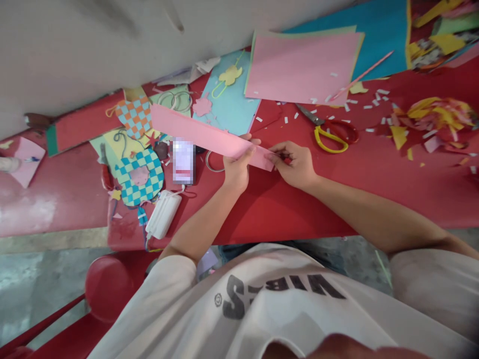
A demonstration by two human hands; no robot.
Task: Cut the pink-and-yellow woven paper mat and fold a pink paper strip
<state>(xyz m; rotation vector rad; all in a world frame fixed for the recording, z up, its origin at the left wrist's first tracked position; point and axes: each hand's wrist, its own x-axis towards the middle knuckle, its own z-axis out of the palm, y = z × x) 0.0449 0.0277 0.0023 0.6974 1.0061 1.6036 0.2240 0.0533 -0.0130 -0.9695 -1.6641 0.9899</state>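
A long folded pink paper strip (198, 132) slants from upper left down to the middle of the red table (337, 199). My left hand (237, 167) is closed on the strip near its lower end, thumb on top. My right hand (294, 162) pinches the strip's very end just to the right. Both hands hover low over the table, a few centimetres apart.
Scissors (331, 132) with yellow and red handles lie beyond my right hand. A pink sheet (303, 65) sits on blue paper (377, 35) at the back. Woven checkered paper pieces (140, 169), a phone (183, 162) and a white charger (163, 213) lie left. Paper scraps (437, 119) pile up right.
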